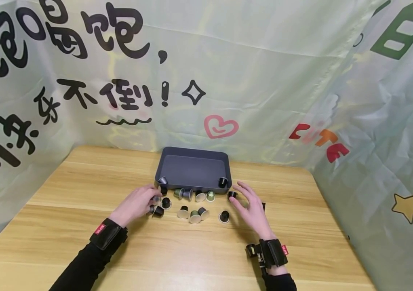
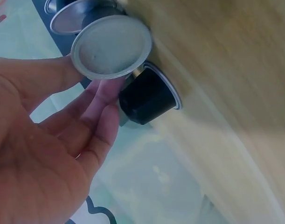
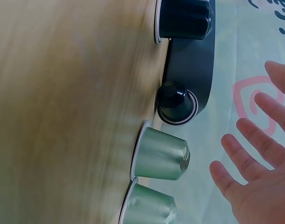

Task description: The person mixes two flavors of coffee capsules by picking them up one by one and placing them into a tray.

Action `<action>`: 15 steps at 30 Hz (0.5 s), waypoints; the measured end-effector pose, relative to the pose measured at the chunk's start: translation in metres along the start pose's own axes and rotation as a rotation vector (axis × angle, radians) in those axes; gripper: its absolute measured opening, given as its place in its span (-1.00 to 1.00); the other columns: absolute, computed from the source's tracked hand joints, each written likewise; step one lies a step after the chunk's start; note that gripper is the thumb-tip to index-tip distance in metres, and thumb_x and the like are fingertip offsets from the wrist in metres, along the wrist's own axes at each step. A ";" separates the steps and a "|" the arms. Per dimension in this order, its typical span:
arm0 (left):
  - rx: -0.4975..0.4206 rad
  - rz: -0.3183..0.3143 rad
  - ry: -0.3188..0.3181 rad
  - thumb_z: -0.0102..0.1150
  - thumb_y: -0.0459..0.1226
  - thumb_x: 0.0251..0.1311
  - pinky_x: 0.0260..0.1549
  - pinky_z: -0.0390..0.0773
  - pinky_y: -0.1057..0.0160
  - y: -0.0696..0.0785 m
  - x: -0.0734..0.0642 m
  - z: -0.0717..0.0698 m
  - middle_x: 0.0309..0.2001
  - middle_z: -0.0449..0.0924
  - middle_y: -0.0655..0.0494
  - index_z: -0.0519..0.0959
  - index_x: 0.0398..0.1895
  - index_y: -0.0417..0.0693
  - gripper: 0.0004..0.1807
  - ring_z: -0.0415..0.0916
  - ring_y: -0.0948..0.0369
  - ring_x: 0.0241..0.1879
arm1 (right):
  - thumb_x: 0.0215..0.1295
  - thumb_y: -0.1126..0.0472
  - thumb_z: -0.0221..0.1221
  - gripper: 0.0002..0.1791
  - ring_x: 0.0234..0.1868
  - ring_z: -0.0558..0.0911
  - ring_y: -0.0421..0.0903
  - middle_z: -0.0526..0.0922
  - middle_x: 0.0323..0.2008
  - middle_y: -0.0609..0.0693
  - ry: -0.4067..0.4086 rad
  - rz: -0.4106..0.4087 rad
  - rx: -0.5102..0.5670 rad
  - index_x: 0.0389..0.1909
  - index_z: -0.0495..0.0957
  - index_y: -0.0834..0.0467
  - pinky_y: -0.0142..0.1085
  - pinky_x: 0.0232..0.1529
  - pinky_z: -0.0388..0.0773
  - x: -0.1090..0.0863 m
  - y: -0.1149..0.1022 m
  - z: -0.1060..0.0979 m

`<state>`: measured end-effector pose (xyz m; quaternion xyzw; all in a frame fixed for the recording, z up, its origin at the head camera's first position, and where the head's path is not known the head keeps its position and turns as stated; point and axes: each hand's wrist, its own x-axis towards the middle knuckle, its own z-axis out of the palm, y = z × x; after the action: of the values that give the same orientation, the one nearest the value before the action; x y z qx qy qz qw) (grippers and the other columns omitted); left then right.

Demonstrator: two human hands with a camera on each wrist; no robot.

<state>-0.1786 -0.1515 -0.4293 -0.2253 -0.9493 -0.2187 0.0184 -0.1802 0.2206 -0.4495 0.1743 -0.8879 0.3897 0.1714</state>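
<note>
My left hand (image 1: 137,204) is at the front left corner of the dark tray (image 1: 195,163). In the left wrist view the thumb and fingers pinch a coffee capsule (image 2: 112,46), its pale lid facing the camera. A black capsule (image 2: 147,95) lies right beside those fingertips. My right hand (image 1: 251,208) hovers near the tray's front right corner, its fingers (image 3: 254,140) spread and holding nothing. Closest to it in the head view is a black capsule (image 1: 232,195). Green capsules (image 3: 161,151) show beyond the fingertips in the right wrist view.
Several capsules stand or lie along the tray's front edge, among them a green-lidded one (image 1: 210,196). Others are scattered nearer, such as a black capsule (image 1: 224,216). Two lie inside the tray, one a black capsule (image 1: 222,182). A printed cloth (image 1: 264,101) hangs behind the wooden table (image 1: 192,258).
</note>
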 end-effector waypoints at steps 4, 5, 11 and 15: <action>0.001 -0.036 -0.048 0.34 -0.58 0.00 -0.09 0.73 0.06 0.000 0.001 -0.002 -0.06 0.68 -0.15 0.64 0.00 -0.24 -0.58 0.66 0.02 -0.13 | 0.32 0.19 0.30 -0.52 0.38 0.43 0.32 0.46 0.36 0.28 -0.001 0.001 -0.002 0.23 0.55 0.25 0.33 0.37 0.32 0.000 0.001 0.000; 0.006 -0.040 -0.056 0.34 -0.57 0.00 -0.10 0.73 0.07 0.000 0.002 -0.002 -0.07 0.69 -0.15 0.64 0.00 -0.24 -0.58 0.66 0.02 -0.15 | 0.32 0.19 0.30 -0.52 0.38 0.43 0.32 0.46 0.37 0.28 -0.003 0.003 -0.002 0.23 0.54 0.25 0.33 0.37 0.32 0.000 0.001 0.000; 0.081 -0.050 -0.055 0.30 -0.54 0.03 -0.20 0.70 0.07 0.001 0.005 0.000 -0.13 0.73 -0.08 0.68 -0.05 -0.17 -0.64 0.66 0.06 -0.22 | 0.33 0.19 0.29 -0.52 0.38 0.43 0.31 0.46 0.36 0.28 -0.008 0.010 -0.001 0.23 0.54 0.27 0.32 0.37 0.32 -0.001 0.001 0.000; 0.118 -0.035 -0.031 0.31 -0.53 0.01 -0.28 0.67 0.10 0.001 0.006 0.002 -0.15 0.74 -0.05 0.69 -0.11 -0.12 -0.66 0.66 0.07 -0.26 | 0.34 0.18 0.29 -0.52 0.38 0.43 0.30 0.47 0.36 0.27 -0.011 0.013 -0.004 0.23 0.55 0.26 0.31 0.37 0.33 -0.001 0.001 0.000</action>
<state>-0.1836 -0.1474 -0.4304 -0.2106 -0.9644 -0.1592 0.0131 -0.1799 0.2211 -0.4506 0.1704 -0.8908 0.3879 0.1643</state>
